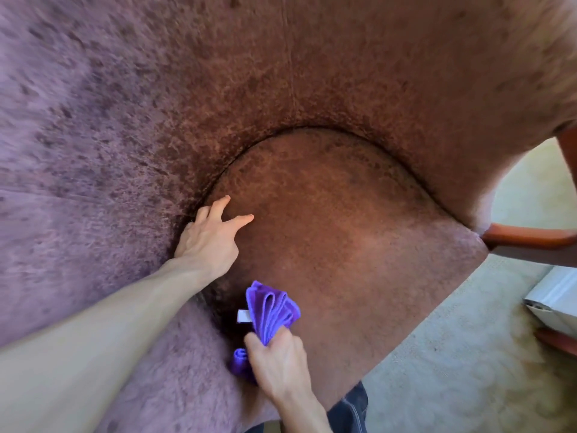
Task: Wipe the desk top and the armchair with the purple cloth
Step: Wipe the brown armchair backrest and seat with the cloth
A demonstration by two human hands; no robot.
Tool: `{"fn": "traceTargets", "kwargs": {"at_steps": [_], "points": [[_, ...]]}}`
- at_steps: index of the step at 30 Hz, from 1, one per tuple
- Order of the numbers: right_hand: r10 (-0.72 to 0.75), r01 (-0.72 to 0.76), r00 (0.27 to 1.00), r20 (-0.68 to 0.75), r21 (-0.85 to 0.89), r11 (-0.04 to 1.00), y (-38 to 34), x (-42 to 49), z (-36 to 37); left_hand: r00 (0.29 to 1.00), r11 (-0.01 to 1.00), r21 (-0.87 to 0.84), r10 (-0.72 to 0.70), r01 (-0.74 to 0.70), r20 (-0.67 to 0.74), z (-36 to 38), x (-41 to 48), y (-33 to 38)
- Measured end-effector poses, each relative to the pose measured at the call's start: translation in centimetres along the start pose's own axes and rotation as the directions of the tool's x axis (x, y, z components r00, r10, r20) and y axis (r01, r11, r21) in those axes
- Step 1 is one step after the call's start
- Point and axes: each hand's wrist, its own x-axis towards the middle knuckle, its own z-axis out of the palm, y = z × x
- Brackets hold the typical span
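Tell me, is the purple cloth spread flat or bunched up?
Bunched. The purple cloth is gathered in the right hand, its folded layers fanning out above the fist over the armchair seat.

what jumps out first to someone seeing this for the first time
The armchair fills nearly the whole view, its mottled brown-purple plush wrapping around the rounded seat. Low in the middle, the right hand grips a bunched purple cloth over the seat's front left, while the left hand presses spread fingers at the seat's left edge.

Mottled mauve-brown armchair (pixel 312 89) (rustier at the seat), vivid purple cloth (pixel 271 307), pale beige carpet (pixel 452 354)
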Motion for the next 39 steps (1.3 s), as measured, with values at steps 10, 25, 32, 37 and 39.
{"fn": "traceTargets", "kwargs": {"at_steps": [10, 25, 32, 37, 39], "points": [[-0.047, 0.020, 0.994, -0.097, -0.266, 0.964, -2.6, 3.7, -2.4, 0.960, 0.998, 0.066, -0.021, 0.003, 0.280, -0.8, 1.5, -0.3], [-0.378, 0.380, 0.913, 0.152, -0.654, 0.655, -9.4, 5.3, 2.1, 0.949, 0.996, -0.089, 0.043, -0.016, 0.313, -4.0, 3.1, -1.1], [-0.199, 0.261, 0.965, 0.173, -0.738, 0.622, -1.6, 1.7, 0.3, 0.917, 0.997, -0.073, 0.060, -0.034, 0.394, -3.8, 2.6, -1.0], [-0.250, 0.278, 0.958, 0.138, -0.656, 0.702, -1.2, 0.2, -0.5, 0.912, 0.998, -0.033, 0.055, -0.046, 0.407, -3.9, 2.5, -0.7], [-0.366, 0.316, 0.929, 0.046, -0.611, 0.726, -3.2, 0.8, -0.2, 0.914, 0.998, -0.012, 0.057, -0.057, 0.402, -3.8, 2.4, -0.7]]}}
